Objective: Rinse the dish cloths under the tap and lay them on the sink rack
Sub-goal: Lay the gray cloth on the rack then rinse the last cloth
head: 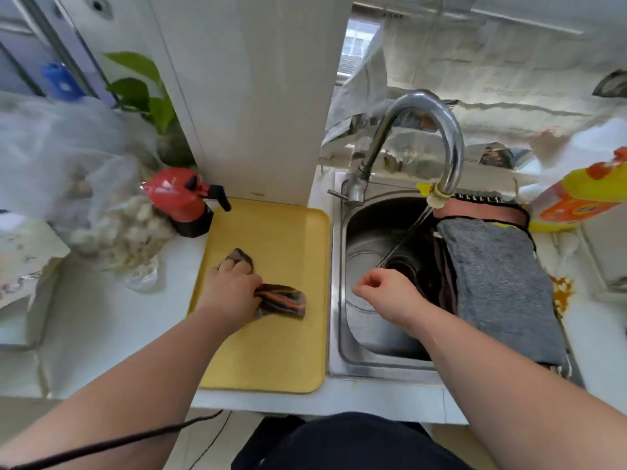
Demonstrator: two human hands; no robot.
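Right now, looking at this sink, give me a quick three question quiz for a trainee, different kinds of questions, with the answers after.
1. True or false: the left hand grips the striped cloth on the yellow tray.
2. Multiple choice: where does the grey cloth lie? A) on the yellow tray B) over the right side of the sink C) on the tap
3. Fill in: water runs from the tap into the ____.

Key
1. True.
2. B.
3. Sink. The right hand hovers over the basin, holding nothing.
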